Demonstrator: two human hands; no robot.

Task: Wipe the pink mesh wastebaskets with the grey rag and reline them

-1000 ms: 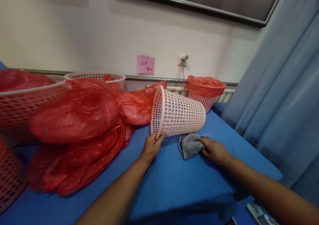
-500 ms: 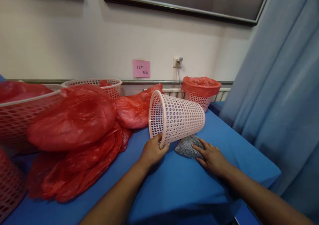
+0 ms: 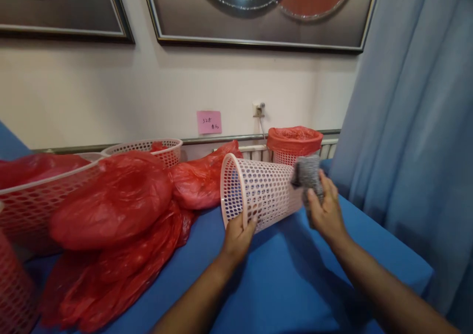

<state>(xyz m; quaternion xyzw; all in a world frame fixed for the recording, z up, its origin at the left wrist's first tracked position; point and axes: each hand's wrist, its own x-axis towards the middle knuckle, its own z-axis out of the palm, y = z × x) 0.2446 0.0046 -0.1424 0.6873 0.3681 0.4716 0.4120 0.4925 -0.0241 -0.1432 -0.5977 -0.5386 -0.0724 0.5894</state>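
A pale pink perforated plastic wastebasket (image 3: 268, 188) lies tipped on its side, its mouth facing left. My left hand (image 3: 238, 238) grips the lower edge of its rim, thumb outside. Raised beside the basket's base, my right hand (image 3: 325, 206) is closed on a grey speckled cloth (image 3: 309, 171), which is bunched up and slightly blurred. The cloth is near the basket's closed end; whether it touches the plastic I cannot tell. Behind it stands another wastebasket (image 3: 293, 144), upright and lined with a red plastic bag.
Red plastic bags (image 3: 114, 201) lie heaped on the left of the blue-covered table (image 3: 273, 284). Several more perforated baskets (image 3: 168, 154) stand behind and left of them. A blue curtain (image 3: 402, 127) hangs at the right. A pink note (image 3: 209, 122) and a socket (image 3: 258, 109) are on the wall.
My right hand has picked the grey cloth up off the table and raised it to the basket's closed end. My left hand keeps its hold on the rim. The view has tilted up.
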